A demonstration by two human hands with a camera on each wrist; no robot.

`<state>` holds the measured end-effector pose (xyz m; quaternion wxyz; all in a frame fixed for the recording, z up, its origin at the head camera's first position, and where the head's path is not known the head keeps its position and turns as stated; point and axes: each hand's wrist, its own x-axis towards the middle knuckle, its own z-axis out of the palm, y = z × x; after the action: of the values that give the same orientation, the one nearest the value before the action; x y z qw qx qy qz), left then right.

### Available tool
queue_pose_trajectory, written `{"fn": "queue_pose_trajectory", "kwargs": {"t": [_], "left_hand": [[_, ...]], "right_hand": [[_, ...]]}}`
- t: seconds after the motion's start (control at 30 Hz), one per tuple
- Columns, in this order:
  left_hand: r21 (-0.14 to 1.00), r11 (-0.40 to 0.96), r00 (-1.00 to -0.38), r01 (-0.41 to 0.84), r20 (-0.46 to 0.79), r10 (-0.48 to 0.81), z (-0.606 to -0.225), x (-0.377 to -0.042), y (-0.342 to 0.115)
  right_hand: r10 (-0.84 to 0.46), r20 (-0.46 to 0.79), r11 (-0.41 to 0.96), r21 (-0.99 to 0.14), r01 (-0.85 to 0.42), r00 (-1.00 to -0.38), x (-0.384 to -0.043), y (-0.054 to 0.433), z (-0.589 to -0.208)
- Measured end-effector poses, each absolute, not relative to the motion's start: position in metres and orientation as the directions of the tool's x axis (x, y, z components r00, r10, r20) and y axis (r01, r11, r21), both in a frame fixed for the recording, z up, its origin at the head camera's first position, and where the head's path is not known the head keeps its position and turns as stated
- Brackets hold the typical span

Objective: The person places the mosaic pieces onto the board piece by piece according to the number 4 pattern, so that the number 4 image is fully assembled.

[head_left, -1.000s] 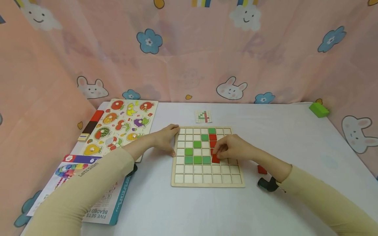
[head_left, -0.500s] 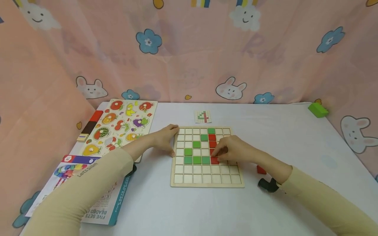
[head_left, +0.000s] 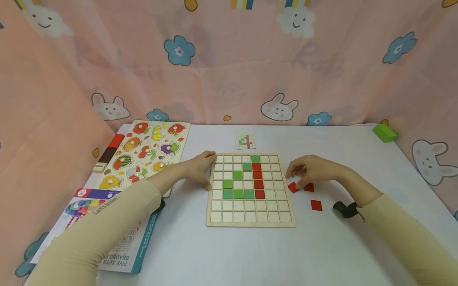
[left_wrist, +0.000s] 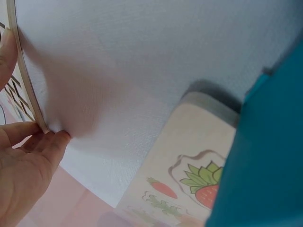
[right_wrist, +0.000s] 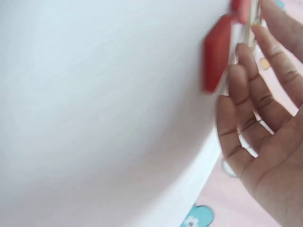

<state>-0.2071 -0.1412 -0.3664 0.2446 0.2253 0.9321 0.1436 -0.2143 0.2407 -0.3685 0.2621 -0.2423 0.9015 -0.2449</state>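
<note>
A wooden grid board (head_left: pixel 219 216) lies flat on the table, with several green tiles (head_left: pixel 237 174) and a column of red tiles (head_left: pixel 258 184) set in its squares. My left hand (head_left: pixel 197 170) holds the board by its far left corner and left edge; the left wrist view shows its fingertips at the wooden rim. Right of the board, my right hand (head_left: pixel 315 170) hovers with loosely bent fingers over a loose red tile (head_left: pixel 293 187). A second red tile (head_left: pixel 309 187) lies partly under that hand, and a third red square (head_left: pixel 316 205) rests nearer the front.
Behind the board lies a small pattern card (head_left: pixel 245 141). A fruit puzzle board (head_left: pixel 144 151), a beaded-set box (head_left: pixel 121 246) and an eraser-like block (head_left: pixel 109 154) occupy the left side. A green block (head_left: pixel 385 133) stands at the far right corner, before a pink curtain.
My right hand has let go of the red tile, now flat in its square, and moved right off the board to the loose red tiles. The left hand stays put.
</note>
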Motion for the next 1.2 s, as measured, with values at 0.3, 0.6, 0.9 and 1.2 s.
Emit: {"fn": "queue_pose_trajectory", "kwargs": {"t": [0.3, 0.6, 0.9, 1.2], "left_hand": [[0.375, 0.849, -0.775, 0.371, -0.379, 0.506, -0.367, -0.208, -0.143], [0.376, 0.849, -0.771, 0.371, -0.384, 0.507, -0.368, -0.208, -0.143], [0.376, 0.852, -0.771, 0.365, -0.391, 0.503, -0.367, -0.207, -0.143], [0.371, 0.855, -0.775, 0.362, -0.390, 0.497, -0.368, -0.208, -0.142]], "right_hand": [[-0.618, -0.346, 0.714, -0.622, -0.321, -0.706, -0.215, 0.248, -0.378], [-0.596, -0.332, 0.740, -0.581, -0.339, -0.731, -0.218, 0.247, -0.377], [-0.599, -0.244, 0.687, -0.647, -0.332, -0.763, -0.220, 0.237, -0.369], [-0.632, -0.223, 0.608, -0.737, -0.296, -0.742, -0.201, 0.197, -0.361]]}}
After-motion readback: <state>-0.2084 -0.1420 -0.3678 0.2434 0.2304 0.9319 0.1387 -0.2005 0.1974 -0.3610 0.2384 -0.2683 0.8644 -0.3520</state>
